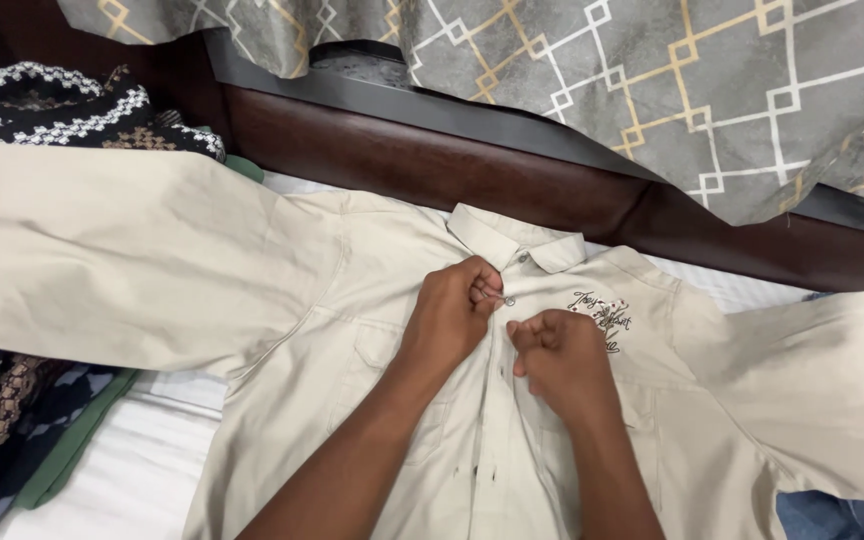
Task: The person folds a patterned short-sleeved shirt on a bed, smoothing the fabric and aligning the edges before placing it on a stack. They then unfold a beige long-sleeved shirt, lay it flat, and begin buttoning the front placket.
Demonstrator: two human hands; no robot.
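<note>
A beige button-up shirt lies spread flat, collar toward the far side and sleeves out to both sides. My left hand pinches the front placket just below the collar, fingertips at a small button. My right hand grips the other edge of the placket a little lower, fingers curled on the fabric. Dark embroidery sits on the chest beside my right hand.
A dark wooden bed frame runs across behind the shirt, with a grey patterned cover above it. Black and white patterned clothes lie at the far left, more dark garments at the near left, white bedding beneath.
</note>
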